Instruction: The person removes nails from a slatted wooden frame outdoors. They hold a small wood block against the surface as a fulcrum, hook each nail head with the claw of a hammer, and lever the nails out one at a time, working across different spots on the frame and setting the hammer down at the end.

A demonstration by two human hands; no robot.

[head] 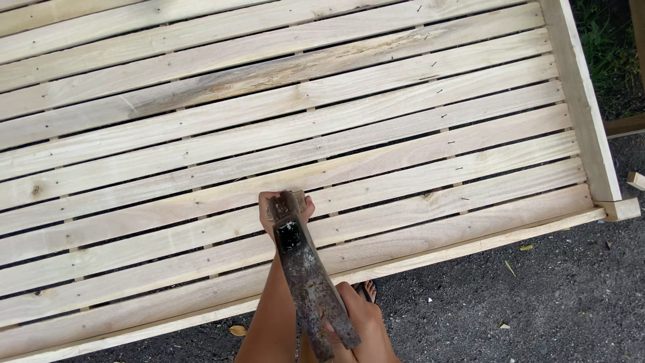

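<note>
One rusty hatchet [310, 282] is in the right hand [359, 323], whose grip is clamped around the lower end of the tool near the bottom edge of the view. From that grip the dark, pitted metal runs up and slightly left, and its head ends over the left hand. The left hand [285, 212] lies just above and left of the right grip, flat on the wood; its fingers [266, 202] curl around one small pale wooden block [295, 199], so this grip is closed on the block, though the hatchet head covers most of it. Two hands and two forearms show, both belonging to the person wearing the camera.

Beneath both grips lies one large slatted wooden frame [336, 121], filling most of the view. About fourteen pale slats run from left to right, climbing slightly toward the right, with narrow dark gaps between them. One thicker side rail [584, 101] closes the frame far to the right of the grips. Several small nails [465, 198] stand partly out of the slats up and to the right of the left hand. One slat well above the grips has a grey-brown stain.

Below the frame, right of the right grip, is dark gravel ground [524, 296] with a few scattered chips and leaves. One sandalled foot [366, 290] shows just above the right hand.
</note>
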